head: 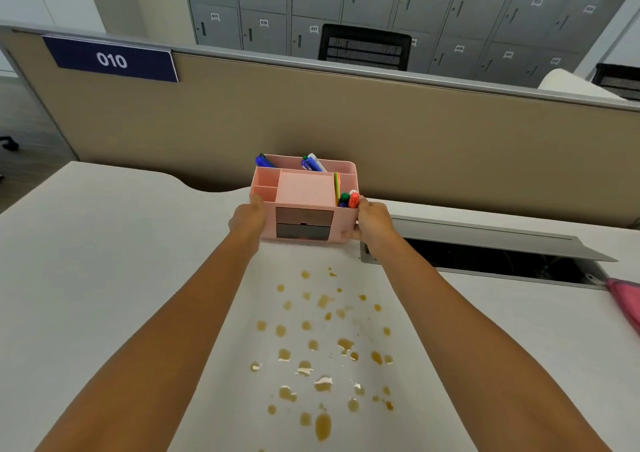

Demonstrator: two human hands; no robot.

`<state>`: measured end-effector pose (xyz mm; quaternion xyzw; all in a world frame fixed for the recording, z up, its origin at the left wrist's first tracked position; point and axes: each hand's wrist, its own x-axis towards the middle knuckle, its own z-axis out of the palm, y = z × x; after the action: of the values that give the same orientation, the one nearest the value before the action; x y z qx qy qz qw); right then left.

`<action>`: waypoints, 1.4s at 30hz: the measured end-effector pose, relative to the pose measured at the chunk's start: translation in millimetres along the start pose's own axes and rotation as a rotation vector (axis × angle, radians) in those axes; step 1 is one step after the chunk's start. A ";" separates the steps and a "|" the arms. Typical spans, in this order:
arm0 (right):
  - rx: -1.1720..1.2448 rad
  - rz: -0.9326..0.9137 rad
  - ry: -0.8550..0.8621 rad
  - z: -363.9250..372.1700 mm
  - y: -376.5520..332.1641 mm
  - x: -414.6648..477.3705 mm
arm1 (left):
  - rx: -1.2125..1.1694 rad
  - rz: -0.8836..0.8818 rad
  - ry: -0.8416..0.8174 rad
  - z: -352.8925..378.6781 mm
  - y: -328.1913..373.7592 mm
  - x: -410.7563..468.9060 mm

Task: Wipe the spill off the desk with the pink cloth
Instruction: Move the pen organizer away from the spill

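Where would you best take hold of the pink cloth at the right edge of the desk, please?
Only a corner of the pink cloth shows, lying flat on the desk at the frame's right edge. I would pinch that near corner from above with the right hand, once it lets go of the pink organizer; the left hand is farther away.

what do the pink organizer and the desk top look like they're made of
Pink organizer: likely moulded plastic, matte, judging by its thin even walls and rounded corners. Desk top: smooth white surface, probably laminate; the brown spill sits beaded in drops rather than soaking in.
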<state>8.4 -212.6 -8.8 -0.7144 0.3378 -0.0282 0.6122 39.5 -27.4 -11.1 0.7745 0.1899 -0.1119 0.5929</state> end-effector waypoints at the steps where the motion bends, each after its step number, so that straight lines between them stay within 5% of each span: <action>1: -0.035 -0.012 0.002 0.6 0.3 -3.1 | 0.017 0.004 0.017 -2.1 -1.8 -1.8; 13: 0.044 -0.021 -0.101 33.8 4.7 -76.9 | 0.109 0.096 0.203 -72.3 -22.0 -37.3; 27: -0.115 -0.131 -0.286 121.0 26.9 -204.0 | -0.012 -0.066 0.464 -208.9 -99.4 -119.3; 42: -0.153 -0.115 -0.389 159.6 56.9 -262.4 | -0.056 -0.170 0.583 -262.8 -149.7 -150.7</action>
<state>-146.8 58.3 -1.4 -0.7687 0.1730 0.1012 0.6074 -174.2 234.5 -10.7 0.7387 0.4191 0.0711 0.5231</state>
